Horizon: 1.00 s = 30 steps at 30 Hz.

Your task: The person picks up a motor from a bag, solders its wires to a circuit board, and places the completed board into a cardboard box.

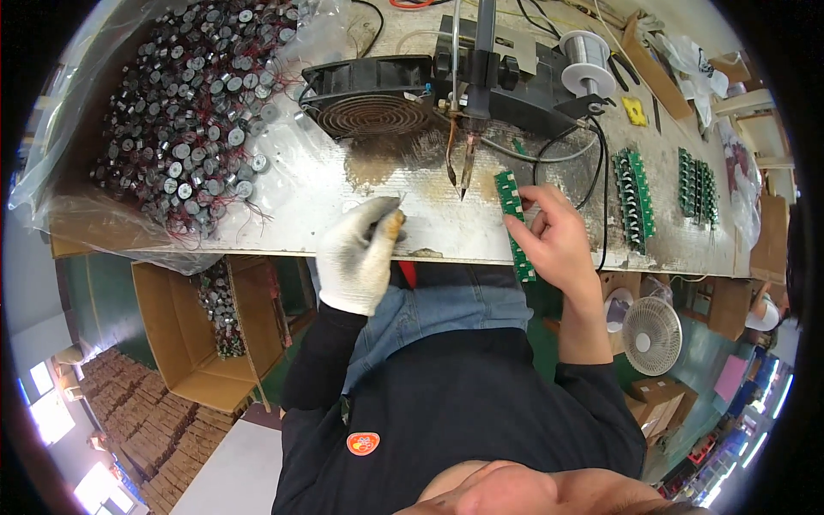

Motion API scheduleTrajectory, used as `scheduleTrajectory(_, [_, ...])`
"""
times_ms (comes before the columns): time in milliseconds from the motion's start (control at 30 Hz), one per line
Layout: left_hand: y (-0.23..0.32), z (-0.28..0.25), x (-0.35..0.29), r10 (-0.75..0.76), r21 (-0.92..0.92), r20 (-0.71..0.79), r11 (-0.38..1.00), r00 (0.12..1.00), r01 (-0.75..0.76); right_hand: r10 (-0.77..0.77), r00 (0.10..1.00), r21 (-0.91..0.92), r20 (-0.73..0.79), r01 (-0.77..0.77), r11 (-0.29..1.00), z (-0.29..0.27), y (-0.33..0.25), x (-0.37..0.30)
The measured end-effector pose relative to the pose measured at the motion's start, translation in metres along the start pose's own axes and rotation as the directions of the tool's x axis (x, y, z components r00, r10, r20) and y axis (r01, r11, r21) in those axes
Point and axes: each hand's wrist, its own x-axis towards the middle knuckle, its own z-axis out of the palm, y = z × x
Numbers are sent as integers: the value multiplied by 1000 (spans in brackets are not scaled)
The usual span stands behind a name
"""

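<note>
My left hand [354, 262], in a white glove with dirty fingertips, is over the bench's near edge. Its thumb and fingers are pinched together; what they hold, if anything, is too small to make out. My bare right hand [558, 239] grips a narrow green circuit board strip [508, 190] between thumb and fingers, its lower end reaching past the bench edge. Between the hands, a little farther off, a soldering iron [469, 159] points tip down from its stand, with a thin feed tube [451, 154] beside it. The iron's tip is apart from the board.
A heap of small round metal parts with red wires [202, 112] lies in clear plastic at left. A black fan [369, 99] and a solder spool [587, 64] stand behind. Populated board strips [633, 202] lie at right. An open carton [189, 343] is below the bench.
</note>
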Motion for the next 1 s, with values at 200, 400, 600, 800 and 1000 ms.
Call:
scheduleTrajectory(200, [0, 17, -1, -6, 28, 15, 1000, 1000, 6, 90, 996, 140, 5, -90, 986, 6, 10, 6])
scheduleTrajectory(400, [14, 23, 5, 9, 119, 52, 993, 999, -15, 207, 960, 628, 191, -281, 726, 21, -2, -10])
scheduleTrajectory(600, [18, 30, 8, 0, 149, 73, 989, 997, -11, 163, 951, 706, 263, -305, 639, 34, -11, -13])
scheduleTrajectory(800, [23, 36, 12, -284, -300, 218, 891, 934, 341, 129, 952, 735, 276, -296, 610, 38, -14, -14])
scheduleTrajectory(1000, [13, 39, 16, -305, -386, 197, 849, 932, 360, 107, 961, 743, 256, -267, 614, 41, -15, -14])
